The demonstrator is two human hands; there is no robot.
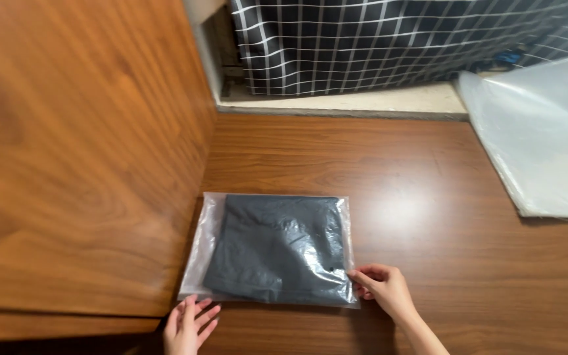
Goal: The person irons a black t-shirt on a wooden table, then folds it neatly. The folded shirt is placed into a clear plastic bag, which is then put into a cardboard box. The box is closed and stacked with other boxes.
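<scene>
While a folded dark garment already lies inside the clear plastic bag (274, 250) on the wooden counter (428, 197), the right hand (384, 286) pinches its near corner and the left hand (189, 323) rests flat, fingers spread, at its edge.

Left hand (189, 324) lies flat, fingers spread; right hand (382, 287) pinches.
</scene>
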